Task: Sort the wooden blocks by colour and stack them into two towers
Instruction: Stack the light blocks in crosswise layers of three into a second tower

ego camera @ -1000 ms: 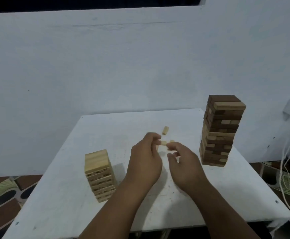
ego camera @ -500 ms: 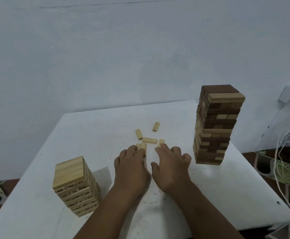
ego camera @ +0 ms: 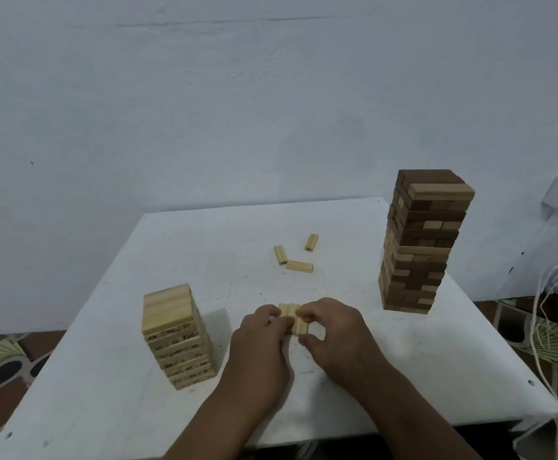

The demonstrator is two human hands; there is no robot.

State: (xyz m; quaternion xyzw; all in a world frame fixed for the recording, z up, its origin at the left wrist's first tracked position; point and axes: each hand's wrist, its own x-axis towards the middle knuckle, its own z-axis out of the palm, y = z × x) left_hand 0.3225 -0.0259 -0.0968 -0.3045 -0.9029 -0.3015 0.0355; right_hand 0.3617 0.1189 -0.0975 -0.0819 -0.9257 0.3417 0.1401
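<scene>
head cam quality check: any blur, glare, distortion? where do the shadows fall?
Head view: dim, flat light with no glare; soft overall, so the numbers on the light tower are barely legible. That tower casts a faint shadow to its right on the table. Wide-angle bending shows in the table edges. Both hands, left hand and right hand, and the small blocks they grip are slightly smeared.

Both forearms are extended forward from the lower edge of the view and converge toward the centre. The left hand is held palm down with its fingers curled inward to the right. The right hand is positioned just beside it, palm down, fingers curled to the left. The fingertips of both hands are brought close together.
</scene>
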